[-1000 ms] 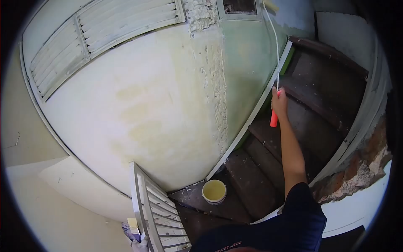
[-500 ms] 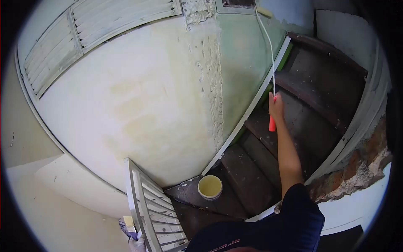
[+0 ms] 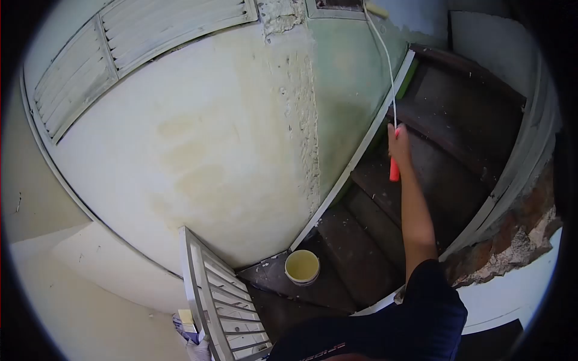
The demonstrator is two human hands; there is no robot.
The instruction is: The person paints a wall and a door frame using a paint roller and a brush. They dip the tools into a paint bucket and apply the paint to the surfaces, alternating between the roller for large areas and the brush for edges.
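Observation:
My right hand [image 3: 399,144] is closed around the red handle of a paint roller [image 3: 394,169]. From the handle a long white rod runs up to the pale roller head [image 3: 377,9], which is at the top against the wall, near the corner of a small window frame. A white bucket [image 3: 301,267] with pale yellowish contents stands on the dark landing, below and to the left of my hand. My left hand does not appear.
Dark wooden stairs [image 3: 374,221] climb to the right beside the patchy wall [image 3: 241,144]. A white railing [image 3: 208,295] stands lower left, with a cloth-like bundle [image 3: 188,328] beside it. Louvred shutters [image 3: 174,33] are upper left; broken brickwork [image 3: 512,249] is lower right.
My right hand and the red handle have moved slightly up and to the right. The roller head has shifted a little upward and left along the wall.

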